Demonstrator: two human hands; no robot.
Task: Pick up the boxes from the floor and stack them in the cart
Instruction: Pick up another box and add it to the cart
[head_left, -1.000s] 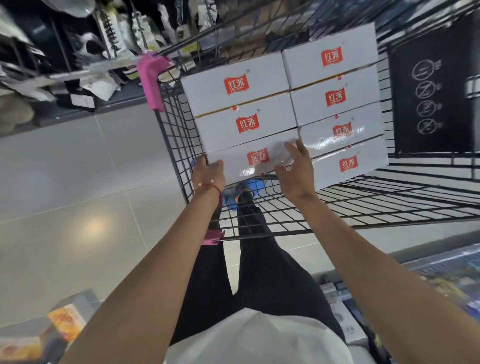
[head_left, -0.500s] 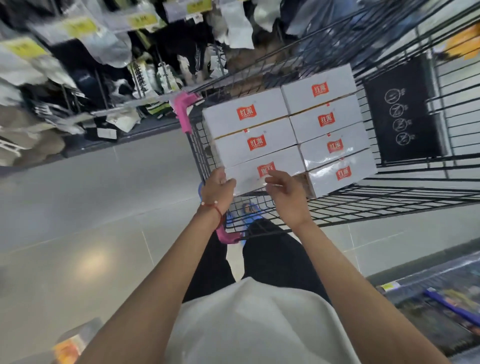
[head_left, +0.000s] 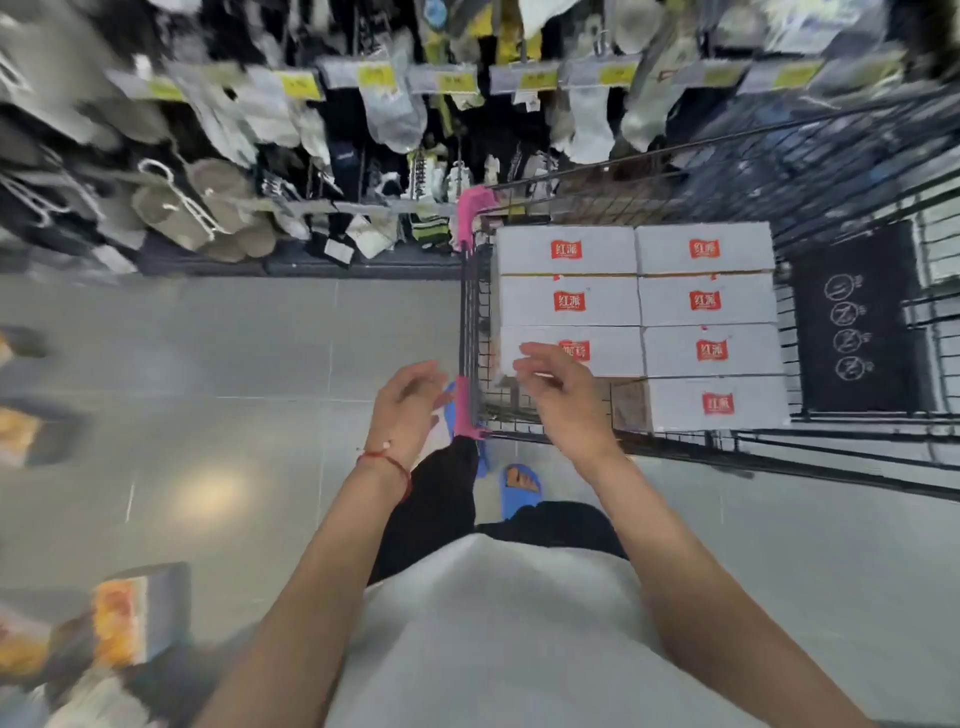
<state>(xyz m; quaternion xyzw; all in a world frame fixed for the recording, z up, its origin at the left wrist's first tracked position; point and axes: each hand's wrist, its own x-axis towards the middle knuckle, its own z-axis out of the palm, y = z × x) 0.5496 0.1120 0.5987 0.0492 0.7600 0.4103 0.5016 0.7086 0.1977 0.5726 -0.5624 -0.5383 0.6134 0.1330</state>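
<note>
Several white boxes with red labels stand in two rows inside the black wire cart (head_left: 727, 447). The nearest box of the left row (head_left: 608, 351) lies behind my right hand. The nearest box of the right row (head_left: 717, 402) sits closer to me. My left hand (head_left: 410, 405) hovers just outside the cart's pink corner, fingers relaxed and holding nothing. My right hand (head_left: 561, 400) hangs over the cart's near left corner with loosely bent fingers, apart from the box.
A pink bumper (head_left: 465, 410) caps the cart's near corner. Racks of socks (head_left: 389, 114) line the aisle ahead. Blurred orange boxes (head_left: 119, 623) lie on the grey tile floor at lower left. My feet wear blue slippers (head_left: 519, 488).
Both hands let go of the third left-row box and pulled back toward me. The view swung so the cart now sits to the right and the sock racks fill the top.
</note>
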